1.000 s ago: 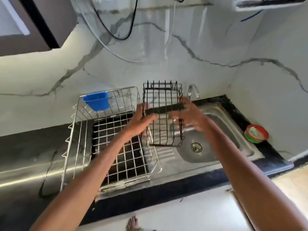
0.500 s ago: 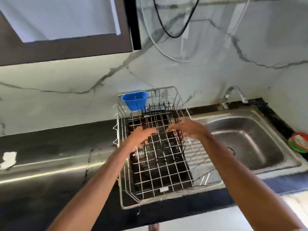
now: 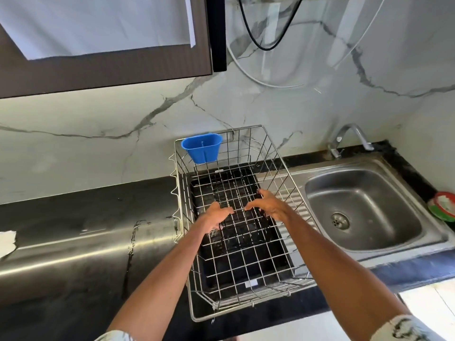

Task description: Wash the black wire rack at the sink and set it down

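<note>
Head view: person at a kitchen counter, both arms reaching forward and down into the steel dish basket (image 3: 270,156).
Black wire rack (image 3: 236,193): down inside the basket, over the dark tray beneath it, well left of the sink bowl (image 3: 364,212); exact outline hard to separate from the tray and the basket's grid.
Left hand (image 3: 216,215): fingers curled on the near left part of the rack; looks closed on the wires, contact partly hidden.
Right hand (image 3: 268,205): fingers hooked over the rack's right edge, closed on the wires.
Task stage: judged as the set-down, rack seated or nearly seated, hands not yet off.
Handling: thin welded wire, likely light and stiff, won't flex; probably wet, so slick; open grid can snag on the basket wires.
Hold points: opposite side rims, fingers through the gaps, kept level.
Other: blue cup (image 3: 202,150) clipped on the basket's back rim; tap (image 3: 349,136) at the wall behind the sink, no water seen running.
</note>
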{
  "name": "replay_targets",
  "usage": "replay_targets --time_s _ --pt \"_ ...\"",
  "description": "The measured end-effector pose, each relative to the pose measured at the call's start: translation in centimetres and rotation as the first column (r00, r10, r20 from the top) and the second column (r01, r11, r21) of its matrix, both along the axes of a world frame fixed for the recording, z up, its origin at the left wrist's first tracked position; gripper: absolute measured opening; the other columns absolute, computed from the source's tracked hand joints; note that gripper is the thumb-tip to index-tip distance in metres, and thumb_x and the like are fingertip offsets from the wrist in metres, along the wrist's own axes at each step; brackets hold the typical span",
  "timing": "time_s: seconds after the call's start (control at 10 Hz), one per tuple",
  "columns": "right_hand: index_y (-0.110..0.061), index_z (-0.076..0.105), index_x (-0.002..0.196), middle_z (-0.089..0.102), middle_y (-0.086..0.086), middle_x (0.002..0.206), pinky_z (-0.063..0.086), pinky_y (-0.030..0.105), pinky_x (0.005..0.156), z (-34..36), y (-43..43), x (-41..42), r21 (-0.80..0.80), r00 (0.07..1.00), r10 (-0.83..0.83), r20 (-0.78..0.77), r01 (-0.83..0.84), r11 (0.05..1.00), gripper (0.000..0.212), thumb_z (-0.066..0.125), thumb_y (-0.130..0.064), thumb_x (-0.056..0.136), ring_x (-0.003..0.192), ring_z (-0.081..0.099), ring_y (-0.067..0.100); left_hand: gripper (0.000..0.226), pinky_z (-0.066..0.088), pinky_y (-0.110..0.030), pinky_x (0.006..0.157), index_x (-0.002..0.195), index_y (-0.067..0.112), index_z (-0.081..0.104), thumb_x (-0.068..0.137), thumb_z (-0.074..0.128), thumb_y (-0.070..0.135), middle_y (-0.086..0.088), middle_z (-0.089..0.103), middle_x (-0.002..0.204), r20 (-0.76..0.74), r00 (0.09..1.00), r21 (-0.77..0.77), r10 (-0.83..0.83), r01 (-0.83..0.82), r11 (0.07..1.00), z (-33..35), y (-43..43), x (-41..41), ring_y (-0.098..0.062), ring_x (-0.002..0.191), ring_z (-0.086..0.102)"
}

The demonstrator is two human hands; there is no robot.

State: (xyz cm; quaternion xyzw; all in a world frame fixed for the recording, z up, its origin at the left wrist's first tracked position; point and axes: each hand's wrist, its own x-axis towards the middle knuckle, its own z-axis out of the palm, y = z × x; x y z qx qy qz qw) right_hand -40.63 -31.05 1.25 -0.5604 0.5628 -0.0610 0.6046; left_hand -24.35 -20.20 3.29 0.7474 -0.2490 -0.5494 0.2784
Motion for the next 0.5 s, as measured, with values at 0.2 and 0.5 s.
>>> replay_targets --time_s 0.2,0.5 --pt "-0.014 0.021 0.158 0.025 0.018 0.162 0.044 0.045 0.103 -0.5 -1.2 0.3 -0.003 0.996 0.055 -0.064 -0.055 0.998 0.11 0.087 -0.018 0.07 0.14 0.039 0.036 0.065 0.049 -0.053 0.112 0.155 -0.003 0.028 0.106 0.06 0.025 -0.022 0.039 0.158 0.077 0.992 0.061 -0.098 0.093 0.994 0.2 -0.8 -0.2 -0.038 0.138 0.051" --pt "-0.005 0.031 0.153 0.039 0.018 0.155 0.043 0.038 0.109 2.4 -1.7 0.5 -0.31 0.965 0.129 -0.229 -0.198 0.93 0.085 0.079 -0.023 0.085 0.138 0.045 0.033 0.092 0.041 -0.047 0.119 0.163 0.001 0.008 0.102 0.061 0.044 -0.023 0.036 0.16 0.718 0.691 -0.182 -0.086 0.305 0.935 0.8 -0.8 -0.8 -0.036 0.144 0.043"
